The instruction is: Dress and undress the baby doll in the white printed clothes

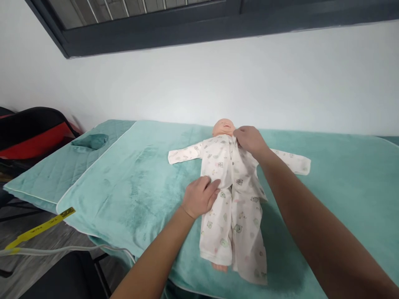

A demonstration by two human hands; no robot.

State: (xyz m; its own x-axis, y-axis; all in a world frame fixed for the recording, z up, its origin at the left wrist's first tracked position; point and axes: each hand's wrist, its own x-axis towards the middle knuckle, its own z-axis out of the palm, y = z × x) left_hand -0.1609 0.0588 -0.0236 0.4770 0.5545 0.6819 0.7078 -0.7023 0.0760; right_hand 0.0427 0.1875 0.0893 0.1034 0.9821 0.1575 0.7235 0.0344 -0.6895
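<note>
A baby doll (224,125) lies face up on the teal bed cover, its head towards the wall. It wears a white printed baby shirt (218,160) with sleeves spread wide, and matching trousers (216,232). One foot (220,267) shows below a trouser leg. My right hand (252,140) is closed at the shirt's collar beside the doll's neck; its fingertips are partly hidden. At the waist, my left hand (201,196) has its fingers curled on the side of the shirt near the hem, thumb and forefinger over the front.
The teal bed cover (131,174) runs along a white wall (187,83) under a dark window frame (149,35). At the left are the bed's face hole (90,142), a black and red chair (37,133), a yellow tag (40,228) and a pale cable (62,250). A black seat (68,276) stands in front.
</note>
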